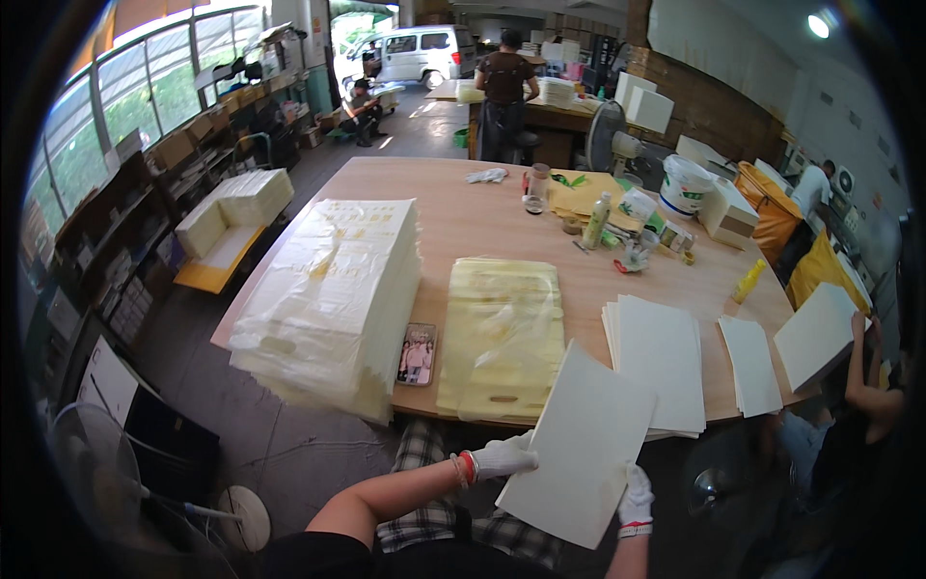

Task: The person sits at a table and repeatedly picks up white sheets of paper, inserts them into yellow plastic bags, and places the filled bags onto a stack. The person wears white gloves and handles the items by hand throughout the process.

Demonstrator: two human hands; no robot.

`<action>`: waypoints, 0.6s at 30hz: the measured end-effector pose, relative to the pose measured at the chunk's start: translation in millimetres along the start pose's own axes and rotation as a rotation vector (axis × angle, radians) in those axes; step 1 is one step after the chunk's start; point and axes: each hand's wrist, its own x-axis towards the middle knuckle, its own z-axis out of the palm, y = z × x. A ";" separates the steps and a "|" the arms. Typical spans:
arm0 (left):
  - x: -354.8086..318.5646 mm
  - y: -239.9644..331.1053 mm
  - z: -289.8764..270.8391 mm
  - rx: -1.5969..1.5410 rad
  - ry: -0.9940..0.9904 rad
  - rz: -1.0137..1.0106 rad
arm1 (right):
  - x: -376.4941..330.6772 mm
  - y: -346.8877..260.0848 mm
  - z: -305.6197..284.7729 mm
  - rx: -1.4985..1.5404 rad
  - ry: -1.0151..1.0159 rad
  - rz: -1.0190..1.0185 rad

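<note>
Both my hands wear white gloves and hold one cream sheet of card point(579, 449) over my lap, just in front of the wooden table point(463, 222). My left hand point(502, 457) grips the sheet's left edge. My right hand point(635, 500) grips its lower right edge. Straight ahead on the table lies a stack of pale yellow plastic bags point(502, 333). To the right of it sits a stack of the same cream sheets point(661, 362).
A tall pile of bagged items point(333, 299) fills the table's left side, with a phone point(417, 354) beside it. Bottles, tape and a white bucket point(685, 185) stand at the far right. A person at the right point(863, 386) holds white sheets. Another person stands at a far bench point(503, 92).
</note>
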 end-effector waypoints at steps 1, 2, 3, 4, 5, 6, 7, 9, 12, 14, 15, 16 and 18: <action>-7.2 19.4 11.2 0.125 0.066 -0.054 | 0.5 26.9 -3.0 0.336 0.044 0.168; -21.9 51.8 26.1 0.248 0.138 -0.105 | -3.8 19.6 29.8 0.297 0.107 0.077; -27.4 71.7 34.2 0.377 0.210 -0.157 | -7.8 10.3 74.3 0.264 0.168 -0.020; -10.4 -8.5 60.8 0.767 0.520 0.367 | -6.8 15.1 111.1 0.134 0.156 -0.090; -19.9 11.5 74.0 0.897 0.490 0.326 | -3.3 26.5 130.5 -0.002 0.190 -0.169; -24.2 1.3 79.9 0.934 0.580 0.367 | 1.1 34.1 142.7 -0.131 0.202 -0.251; -27.2 -8.1 83.3 0.972 0.673 0.416 | 8.7 37.0 141.8 -0.177 0.185 -0.269; -38.7 46.4 48.1 0.674 0.283 0.166 | 22.3 34.4 119.7 -0.282 0.195 -0.311; -21.3 29.3 -8.8 0.927 1.052 0.617 | 18.4 4.5 105.4 -0.555 0.132 -0.499; -20.5 50.7 -58.6 0.948 1.174 0.531 | 8.8 -21.7 105.6 -0.781 0.066 -0.697; -15.4 49.6 -83.7 0.969 1.205 0.400 | 6.3 -25.3 107.2 -0.908 0.045 -0.680; -9.8 43.7 -104.2 0.983 1.233 0.265 | 4.7 -26.6 106.4 -1.037 0.019 -0.663; -3.4 42.8 -124.3 0.334 0.974 0.157 | 5.0 -25.8 105.3 -1.290 -0.018 -0.712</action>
